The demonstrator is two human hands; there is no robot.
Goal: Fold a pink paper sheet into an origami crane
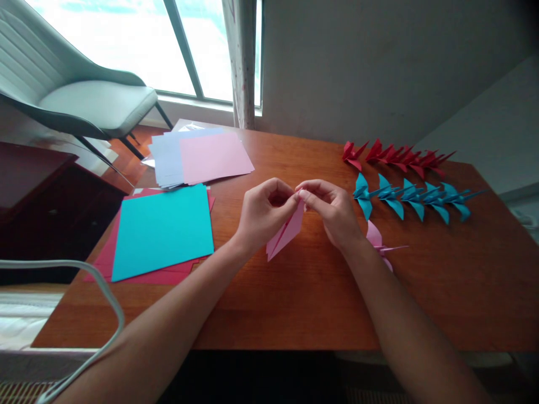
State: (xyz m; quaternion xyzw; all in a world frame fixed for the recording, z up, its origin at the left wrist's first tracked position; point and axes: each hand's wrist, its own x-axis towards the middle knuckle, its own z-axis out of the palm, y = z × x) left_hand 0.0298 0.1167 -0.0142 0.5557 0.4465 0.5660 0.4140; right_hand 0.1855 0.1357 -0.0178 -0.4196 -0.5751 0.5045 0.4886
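Observation:
A pink folded origami paper (287,234) hangs between my two hands above the middle of the wooden table (269,314). My left hand (269,210) pinches its upper part between thumb and forefinger. The fingers of my right hand (330,207) close on the top tip, thumb against forefinger, almost touching the left fingertips. Creases run lengthwise down the paper to a narrow point at lower left. The fingertips hide the upper end. Partly behind my right forearm lies a finished pink paper crane (375,235).
Blue paper cranes (389,196) and red paper cranes (385,154) stand in rows at the right. At the left lie turquoise sheets (164,233) over red sheets (103,261), with pink sheets (217,157) and pale blue sheets (166,160) behind. A white cable (113,303) loops beside my left forearm.

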